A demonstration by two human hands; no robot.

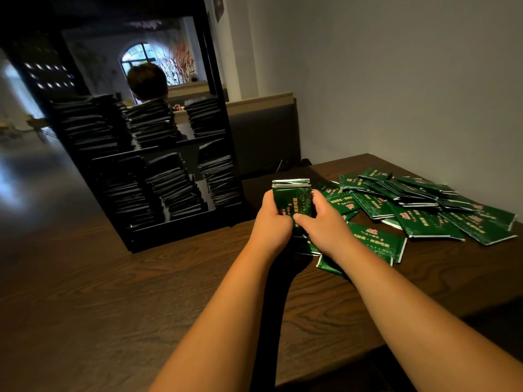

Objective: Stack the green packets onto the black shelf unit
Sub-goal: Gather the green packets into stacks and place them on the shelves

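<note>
Just right of the black shelf unit (147,154), the left hand (273,219) and right hand (319,224) curl round a bundle of green packets (291,198), hiding its lower half. Farther right sprawl loose packets (424,210); their pink and gold print is too small to read.

A shelf unit (184,230) stands on the far left part of the table (113,292). Stacks of packets sit side by side on its upper level (150,123) and on its lower level (175,188). To the right, a loose pile of packets (424,210) lies on the table beside the wall (396,80). Between shelf unit and pile, a bundle of packets (291,199) is held upright above the table, the left hand (271,219) on its left side and the right hand (322,222) on its right. A bench (263,131) stands behind the table.
</note>
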